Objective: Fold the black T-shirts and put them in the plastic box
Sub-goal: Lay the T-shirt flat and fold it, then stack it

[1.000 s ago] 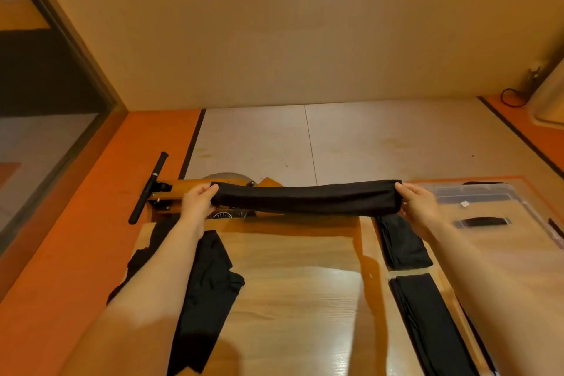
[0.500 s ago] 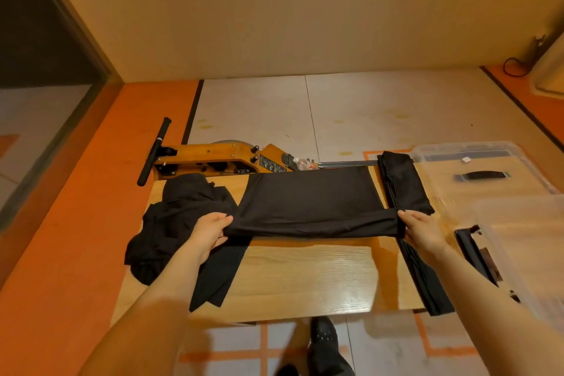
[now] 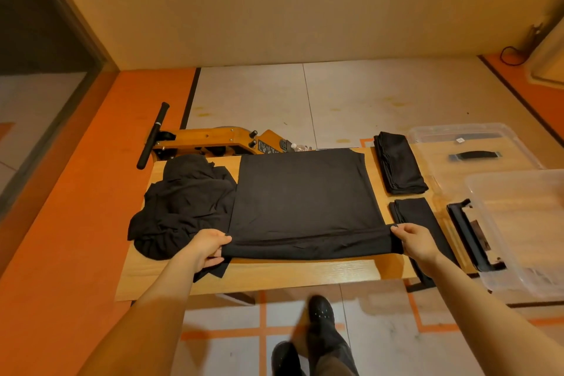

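A black T-shirt (image 3: 302,201) lies spread flat in the middle of the wooden table (image 3: 274,275). My left hand (image 3: 207,246) pinches its near left corner and my right hand (image 3: 416,243) pinches its near right corner, with the near edge slightly raised. A heap of unfolded black T-shirts (image 3: 183,204) sits to the left, partly under the spread one. Two folded black T-shirts lie to the right, one at the back (image 3: 399,163) and one nearer (image 3: 421,220). The clear plastic box (image 3: 518,253) stands at the right.
The box's clear lid (image 3: 476,143) lies behind it at the far right. A wooden machine with a black handle (image 3: 213,140) stands on the floor behind the table. My shoes (image 3: 317,336) show below the table's front edge.
The shirt, held up as a band a second ago, has come down and been drawn toward me, so it now lies spread over the table. My view tilted downward.
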Motion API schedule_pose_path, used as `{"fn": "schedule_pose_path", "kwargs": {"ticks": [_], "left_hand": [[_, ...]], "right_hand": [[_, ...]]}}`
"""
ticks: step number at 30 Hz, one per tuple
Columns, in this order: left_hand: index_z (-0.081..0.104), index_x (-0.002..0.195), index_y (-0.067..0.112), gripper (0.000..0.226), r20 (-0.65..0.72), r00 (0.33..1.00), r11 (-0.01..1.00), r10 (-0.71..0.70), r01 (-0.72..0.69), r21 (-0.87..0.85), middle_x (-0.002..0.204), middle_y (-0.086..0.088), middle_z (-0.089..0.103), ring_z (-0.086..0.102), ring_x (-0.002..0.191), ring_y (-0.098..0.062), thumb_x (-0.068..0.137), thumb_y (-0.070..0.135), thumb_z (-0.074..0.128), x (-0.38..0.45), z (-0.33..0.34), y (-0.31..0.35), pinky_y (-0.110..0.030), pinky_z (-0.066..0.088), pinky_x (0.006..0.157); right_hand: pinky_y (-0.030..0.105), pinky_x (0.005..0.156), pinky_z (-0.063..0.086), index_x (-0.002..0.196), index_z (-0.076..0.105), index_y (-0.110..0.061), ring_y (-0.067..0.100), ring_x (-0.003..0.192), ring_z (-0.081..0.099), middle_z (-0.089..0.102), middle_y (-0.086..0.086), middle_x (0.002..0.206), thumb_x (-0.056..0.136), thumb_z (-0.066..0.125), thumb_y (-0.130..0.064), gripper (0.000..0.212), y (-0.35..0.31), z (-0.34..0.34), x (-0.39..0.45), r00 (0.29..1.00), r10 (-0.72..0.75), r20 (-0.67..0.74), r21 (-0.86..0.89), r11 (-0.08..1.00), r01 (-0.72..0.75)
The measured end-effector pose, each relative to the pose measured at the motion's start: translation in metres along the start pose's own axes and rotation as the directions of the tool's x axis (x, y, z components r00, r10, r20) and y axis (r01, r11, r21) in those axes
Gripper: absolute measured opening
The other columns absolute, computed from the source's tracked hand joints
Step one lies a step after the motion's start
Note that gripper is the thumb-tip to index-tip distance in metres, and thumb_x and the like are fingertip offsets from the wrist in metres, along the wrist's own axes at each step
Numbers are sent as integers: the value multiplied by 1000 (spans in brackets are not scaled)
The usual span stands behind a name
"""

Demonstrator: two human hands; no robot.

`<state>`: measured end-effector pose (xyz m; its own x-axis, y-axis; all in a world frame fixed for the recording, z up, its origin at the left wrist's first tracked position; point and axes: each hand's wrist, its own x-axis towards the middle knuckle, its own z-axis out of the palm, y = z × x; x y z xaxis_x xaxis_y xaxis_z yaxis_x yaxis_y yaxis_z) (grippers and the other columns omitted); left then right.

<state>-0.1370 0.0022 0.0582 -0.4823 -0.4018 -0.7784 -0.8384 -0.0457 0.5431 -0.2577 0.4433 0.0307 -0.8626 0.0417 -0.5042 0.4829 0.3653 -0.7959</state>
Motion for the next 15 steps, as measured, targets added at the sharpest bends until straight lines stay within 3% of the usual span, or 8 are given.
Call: {"fn": "schedule_pose_path", "kwargs": {"ticks": [6, 10, 15], "left_hand": [[53, 112, 12, 23, 122, 990, 987, -74, 56, 151, 99, -12, 60, 61, 91, -25, 92, 13, 64, -5, 8, -16, -42, 54, 85], [53, 113, 9, 25, 204, 971, 958, -124, 64, 279, 103, -14, 60, 63, 96, -29, 91, 10, 65, -9, 10, -15, -42, 56, 79], [59, 110, 4, 20, 272, 935, 922, -229, 118, 369, 97, -16, 73, 72, 89, -28, 91, 9, 63, -10, 5, -12, -40, 60, 76]], "right_hand": [[36, 62, 49, 73, 62, 2, 31, 75, 59, 61, 19, 75, 98, 56, -11, 30, 23, -10, -6, 999, 40, -21, -123, 992, -42], [37, 61, 47, 73, 58, 0, 33, 71, 55, 54, 19, 71, 98, 58, -12, 28, 34, -14, -6, 997, 71, -17, -269, 960, -73], [49, 83, 58, 83, 67, 9, 37, 84, 67, 64, 24, 82, 94, 62, -9, 23, 44, -17, -3, 966, 258, 21, -332, 913, -237]]}}
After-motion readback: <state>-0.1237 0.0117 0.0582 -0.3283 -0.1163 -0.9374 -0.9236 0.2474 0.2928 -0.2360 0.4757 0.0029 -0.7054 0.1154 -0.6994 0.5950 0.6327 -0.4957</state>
